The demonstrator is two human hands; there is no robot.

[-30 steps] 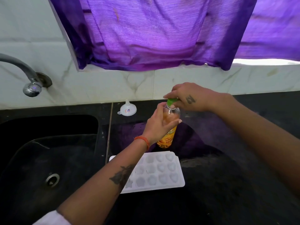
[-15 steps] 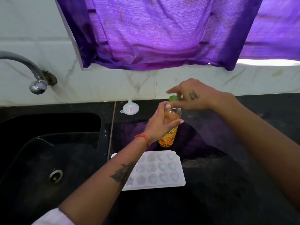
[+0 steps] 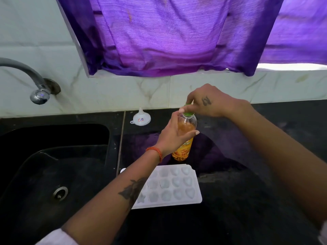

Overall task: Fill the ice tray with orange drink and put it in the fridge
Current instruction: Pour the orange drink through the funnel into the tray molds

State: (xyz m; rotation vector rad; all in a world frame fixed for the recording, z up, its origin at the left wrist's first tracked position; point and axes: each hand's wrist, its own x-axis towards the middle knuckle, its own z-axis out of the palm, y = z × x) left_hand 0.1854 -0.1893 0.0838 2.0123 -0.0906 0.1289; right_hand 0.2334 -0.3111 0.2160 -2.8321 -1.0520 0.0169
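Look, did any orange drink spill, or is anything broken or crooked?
Nothing stands out. The bottle stands upright on the counter, held by the left hand, with the right hand on its green cap. The ice tray lies flat and holds no drink. No orange spill shows.

**Around the sink**

A purple curtain (image 3: 169,36) fills the top of the frame. At left, a metal tap (image 3: 38,91) juts from the marble wall above a black sink (image 3: 53,174). A small white funnel (image 3: 141,118) sits at centre on the black surface (image 3: 247,200).
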